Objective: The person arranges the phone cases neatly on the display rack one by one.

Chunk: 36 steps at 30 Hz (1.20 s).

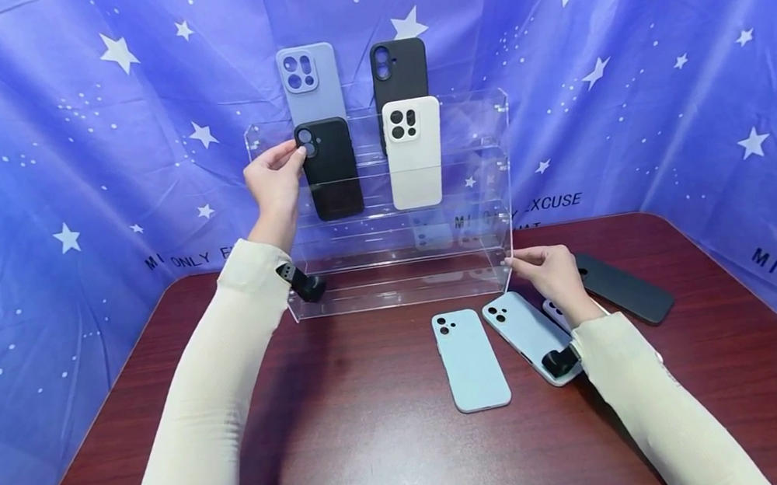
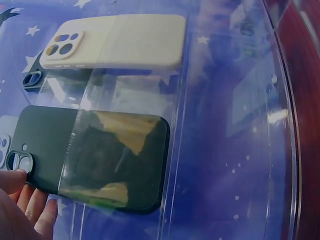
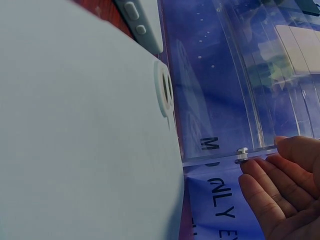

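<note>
My left hand (image 1: 274, 189) pinches the upper left edge of a black phone case (image 1: 332, 170), thumb by its camera opening. The case stands on a middle tier of a clear acrylic display stand (image 1: 394, 298), its lower part behind the tier's clear lip. Beside it on the same tier is a white phone case (image 1: 415, 154). On the tier behind stand a lilac-blue phone case (image 1: 314, 97) and another black phone case (image 1: 407, 69), partly covered by the front ones. My right hand (image 1: 551, 273) grips the stand's right side edge, low down, between thumb and fingers (image 3: 270, 187).
Two light blue phone cases (image 1: 471, 359) (image 1: 523, 331) lie on the dark red table (image 1: 351, 433) before the stand. Under my right wrist a lilac case (image 1: 555, 312) is mostly hidden. Farther right lies a dark case (image 1: 625, 288). A starry blue curtain (image 1: 161, 139) hangs behind.
</note>
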{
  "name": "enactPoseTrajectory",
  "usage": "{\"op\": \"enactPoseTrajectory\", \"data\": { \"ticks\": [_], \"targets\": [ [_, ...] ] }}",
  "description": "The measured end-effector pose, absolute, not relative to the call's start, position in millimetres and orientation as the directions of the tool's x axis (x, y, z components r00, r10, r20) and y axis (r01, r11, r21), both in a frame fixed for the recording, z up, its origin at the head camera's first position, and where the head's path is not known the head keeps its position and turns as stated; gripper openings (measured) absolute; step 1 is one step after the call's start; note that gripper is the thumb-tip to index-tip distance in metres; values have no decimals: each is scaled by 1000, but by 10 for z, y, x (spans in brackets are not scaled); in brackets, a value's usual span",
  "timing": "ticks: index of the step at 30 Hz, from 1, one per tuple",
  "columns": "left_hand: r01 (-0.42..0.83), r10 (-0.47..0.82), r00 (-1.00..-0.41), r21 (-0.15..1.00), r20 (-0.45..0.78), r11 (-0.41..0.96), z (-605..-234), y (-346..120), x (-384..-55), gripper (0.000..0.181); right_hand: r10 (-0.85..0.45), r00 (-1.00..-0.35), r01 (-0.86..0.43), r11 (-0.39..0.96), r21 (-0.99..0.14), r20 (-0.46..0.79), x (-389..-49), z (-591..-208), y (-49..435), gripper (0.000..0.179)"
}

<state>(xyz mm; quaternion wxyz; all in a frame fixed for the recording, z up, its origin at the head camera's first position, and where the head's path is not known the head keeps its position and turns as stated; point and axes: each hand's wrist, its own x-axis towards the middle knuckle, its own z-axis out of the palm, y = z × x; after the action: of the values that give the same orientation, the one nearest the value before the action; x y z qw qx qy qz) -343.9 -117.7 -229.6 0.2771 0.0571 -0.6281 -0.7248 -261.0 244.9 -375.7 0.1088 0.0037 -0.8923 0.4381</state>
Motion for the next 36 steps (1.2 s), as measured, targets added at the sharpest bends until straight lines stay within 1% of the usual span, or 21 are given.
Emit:
{"op": "enactPoseTrajectory", "data": {
  "ticks": [6,15,22,29,36],
  "targets": [
    [355,-469,-824,935,318,11,-2327,-1205,-3441,22,85,-977,-102,611,-785,193,-2616,-3749,2440,37],
    [348,-476,-814,936,333,59,-2334,-1215,-3464,23,93,-979,-91,606,-790,183,-2611,-3746,2441,38],
    [351,-474,-818,936,325,34,-2331,-1258,-3422,24,88,-981,-86,609,-789,175,-2606,-3755,2431,39],
    [374,-455,-830,927,323,-25,-2312,-1339,-3318,27,94,-979,-87,615,-784,182,-2607,-3761,2436,37],
    [397,-440,-830,917,343,-35,-2356,-1475,-3199,28,99,-980,-79,612,-787,175,-2609,-3751,2446,39]
  ]
}}
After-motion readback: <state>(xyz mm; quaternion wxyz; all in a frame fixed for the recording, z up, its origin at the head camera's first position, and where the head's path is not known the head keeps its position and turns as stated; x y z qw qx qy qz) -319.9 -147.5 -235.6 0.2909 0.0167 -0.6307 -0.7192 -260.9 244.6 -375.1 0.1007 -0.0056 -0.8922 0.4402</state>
